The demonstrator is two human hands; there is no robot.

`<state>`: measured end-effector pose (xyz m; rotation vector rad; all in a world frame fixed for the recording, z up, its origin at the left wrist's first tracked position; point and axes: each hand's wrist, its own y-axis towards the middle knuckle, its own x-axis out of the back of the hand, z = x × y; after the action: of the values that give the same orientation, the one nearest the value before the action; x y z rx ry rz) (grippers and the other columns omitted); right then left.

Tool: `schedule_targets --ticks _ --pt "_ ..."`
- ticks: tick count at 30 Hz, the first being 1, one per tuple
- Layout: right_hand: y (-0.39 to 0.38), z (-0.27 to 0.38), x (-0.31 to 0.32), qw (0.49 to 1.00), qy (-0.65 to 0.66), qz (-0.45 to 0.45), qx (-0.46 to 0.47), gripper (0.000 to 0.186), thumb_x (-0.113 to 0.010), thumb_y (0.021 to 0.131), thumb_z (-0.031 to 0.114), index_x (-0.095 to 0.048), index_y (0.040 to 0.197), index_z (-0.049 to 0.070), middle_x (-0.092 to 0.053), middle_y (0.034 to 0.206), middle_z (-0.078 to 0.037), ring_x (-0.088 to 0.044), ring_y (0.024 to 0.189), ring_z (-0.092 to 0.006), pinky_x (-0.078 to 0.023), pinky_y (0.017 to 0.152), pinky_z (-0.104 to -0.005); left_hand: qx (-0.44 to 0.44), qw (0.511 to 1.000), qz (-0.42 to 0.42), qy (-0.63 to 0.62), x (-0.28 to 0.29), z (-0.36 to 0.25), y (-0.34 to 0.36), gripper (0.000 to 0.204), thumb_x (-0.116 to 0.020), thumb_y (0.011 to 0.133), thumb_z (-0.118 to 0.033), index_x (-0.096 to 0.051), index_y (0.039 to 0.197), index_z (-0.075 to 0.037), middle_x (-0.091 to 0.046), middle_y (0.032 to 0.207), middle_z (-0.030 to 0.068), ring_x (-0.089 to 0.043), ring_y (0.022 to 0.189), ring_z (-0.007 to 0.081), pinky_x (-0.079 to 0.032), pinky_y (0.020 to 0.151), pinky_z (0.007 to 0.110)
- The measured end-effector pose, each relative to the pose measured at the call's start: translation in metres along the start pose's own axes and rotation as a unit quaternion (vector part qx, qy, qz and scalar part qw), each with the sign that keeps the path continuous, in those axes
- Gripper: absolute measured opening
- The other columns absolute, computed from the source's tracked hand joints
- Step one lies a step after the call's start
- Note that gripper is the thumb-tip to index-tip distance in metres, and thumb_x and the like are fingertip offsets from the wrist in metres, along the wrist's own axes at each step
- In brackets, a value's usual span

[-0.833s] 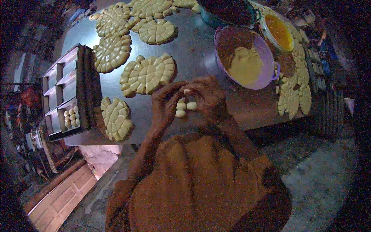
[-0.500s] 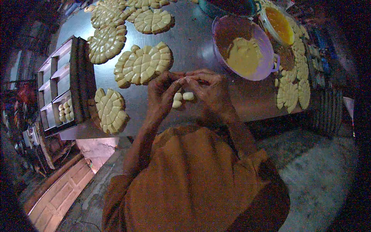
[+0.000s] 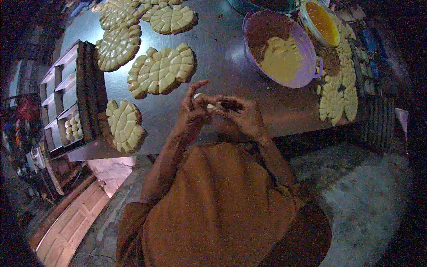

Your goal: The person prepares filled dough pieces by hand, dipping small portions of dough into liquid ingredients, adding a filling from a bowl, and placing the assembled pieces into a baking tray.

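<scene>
Above the near edge of the table, my left hand (image 3: 192, 109) and my right hand (image 3: 243, 115) meet at the fingertips. Between them shows a small pale dough piece (image 3: 214, 107), pinched by my right thumb and fingers and touched by my left ones. A second pale dough bit (image 3: 197, 95) peeks out among my left fingers, one of which points up and away. Just beyond my left hand lies a scored, glossy, rounded dough shape (image 3: 162, 70). A similar shape (image 3: 123, 126) rests nearer, to the left. My hands cover the table spot right beneath them.
On the left stands a dark compartmented box (image 3: 66, 100) with small dough balls (image 3: 73, 128) in one section. A purple basin (image 3: 310, 74) holds yellowish paste; behind it is a tub of orange liquid (image 3: 321, 22). More shaped dough pieces (image 3: 332, 102) line the right edge, others the far left.
My hands have come down slightly toward me, and my left fingers have spread from their earlier pinch. Small dough balls seen under my hands on the table no longer show there.
</scene>
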<state>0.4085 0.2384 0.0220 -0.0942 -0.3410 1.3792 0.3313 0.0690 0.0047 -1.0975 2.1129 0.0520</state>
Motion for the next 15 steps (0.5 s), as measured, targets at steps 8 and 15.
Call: schedule_targets --ticks 8,15 --pt "-0.012 -0.082 -0.012 0.869 -0.394 0.016 0.299 0.026 -0.068 0.082 0.01 -0.069 0.107 0.007 -0.066 0.105 -0.009 -0.065 0.093 -0.0271 -0.053 0.082 -0.0399 -0.136 0.944 -0.209 0.218 0.052 -0.053 0.041 0.025 -0.066 0.088 -0.011 -0.061 0.111 -0.004 -0.067 0.104 0.008 -0.062 0.095 0.0177 -0.051 0.079 0.032" --pt "-0.011 -0.093 -0.015 0.852 -0.406 -0.032 0.329 0.031 -0.072 0.079 0.011 -0.065 0.109 0.007 -0.061 0.104 -0.01 -0.062 0.094 -0.0256 -0.053 0.081 -0.0376 -0.291 0.786 -0.23 0.495 0.135 -0.087 0.16 0.019 -0.066 0.088 -0.019 -0.067 0.097 -0.002 -0.069 0.088 0.0113 -0.066 0.082 0.0207 -0.051 0.075 0.034"
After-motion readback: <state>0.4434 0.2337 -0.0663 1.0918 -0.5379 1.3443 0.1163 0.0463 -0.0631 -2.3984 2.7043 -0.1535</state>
